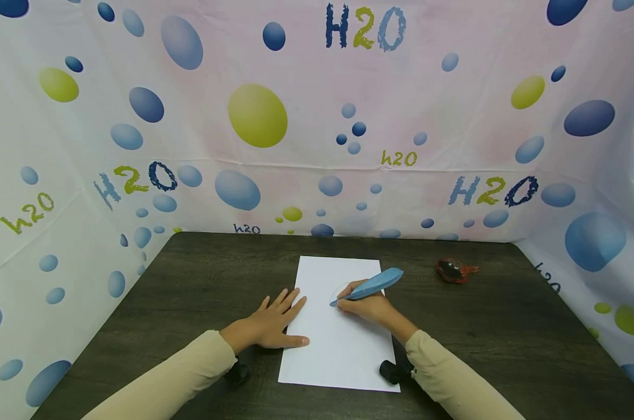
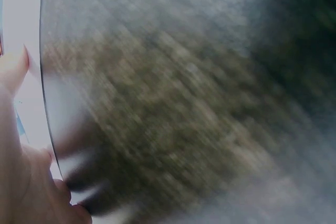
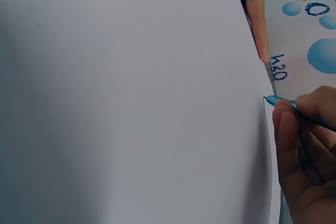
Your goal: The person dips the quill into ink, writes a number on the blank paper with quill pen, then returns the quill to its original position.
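A white sheet of paper point(image 1: 338, 350) lies upright on the dark table. Across its left edge rests my left hand point(image 1: 275, 321), palm down with fingers spread, thumb and fingertips over the sheet. In the left wrist view that hand point(image 2: 31, 182) shows only partly, at the left border. My right hand point(image 1: 366, 304) pinches a blue feather-shaped pen point(image 1: 377, 283) near its tip, and the plume slants up to the right. Beside the tip runs a thin curved line point(image 1: 338, 288). The right wrist view shows the pen tip point(image 3: 270, 99) at the paper point(image 3: 157, 103).
Near the back right of the dark wooden table point(image 1: 217, 268) lies a small orange-red item point(image 1: 456, 270) with a black middle. A printed cloth point(image 1: 306, 128) with blue and green dots stands behind and on both sides. Dark wrist cameras point(image 1: 390, 372) sit under the sleeves.
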Tool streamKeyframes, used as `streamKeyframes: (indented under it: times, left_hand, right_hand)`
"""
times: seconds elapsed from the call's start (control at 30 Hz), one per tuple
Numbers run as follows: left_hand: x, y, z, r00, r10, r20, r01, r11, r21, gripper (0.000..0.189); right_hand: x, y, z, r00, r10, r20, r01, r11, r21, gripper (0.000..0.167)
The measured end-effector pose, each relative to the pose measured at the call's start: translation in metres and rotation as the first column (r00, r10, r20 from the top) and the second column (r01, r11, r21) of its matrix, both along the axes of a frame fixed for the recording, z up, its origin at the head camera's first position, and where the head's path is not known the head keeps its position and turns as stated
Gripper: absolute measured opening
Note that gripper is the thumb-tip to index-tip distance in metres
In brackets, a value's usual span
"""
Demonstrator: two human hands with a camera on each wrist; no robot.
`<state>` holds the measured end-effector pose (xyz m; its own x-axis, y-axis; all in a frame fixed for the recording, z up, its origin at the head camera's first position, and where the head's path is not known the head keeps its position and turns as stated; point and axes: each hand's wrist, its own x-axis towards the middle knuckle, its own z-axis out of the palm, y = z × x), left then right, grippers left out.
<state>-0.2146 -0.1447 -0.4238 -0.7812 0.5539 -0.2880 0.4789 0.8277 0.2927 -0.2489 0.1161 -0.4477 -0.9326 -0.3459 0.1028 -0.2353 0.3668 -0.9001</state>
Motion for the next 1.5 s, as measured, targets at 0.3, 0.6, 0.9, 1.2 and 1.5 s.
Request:
streamKeyframes:
  times: [0.3,0.6,0.9,1.2,1.5]
  left_hand:
    - [-0.002,0.001,-0.002,1.0,0.009,-0.006,-0.009,1.0,-0.005,0.089]
    - [-0.003,0.0,-0.006,1.0,0.004,-0.017,-0.004,1.0,0.007,0.091]
    - [-0.003,-0.002,-0.008,1.0,0.0,-0.01,0.0,1.0,0.013,0.091]
    - [-0.002,-0.002,-0.008,1.0,-0.002,-0.015,0.002,1.0,0.018,0.091]
    - [-0.003,-0.002,-0.008,1.0,0.001,-0.014,-0.001,1.0,0.02,0.091]
  right_hand:
    - [0.003,0.007,0.003,0.997,0.082,0.012,-0.082,0.997,-0.002,0.009]
    - [0.006,0.015,0.007,0.987,0.157,0.017,-0.158,0.985,0.071,0.011]
    - [0.009,0.023,0.01,0.981,0.19,0.029,-0.191,0.979,0.066,0.01]
    - [0.01,0.031,0.011,0.98,0.198,0.039,-0.2,0.977,0.071,0.01]
    - [0.011,0.039,0.012,0.982,0.181,0.045,-0.184,0.98,0.079,0.01]
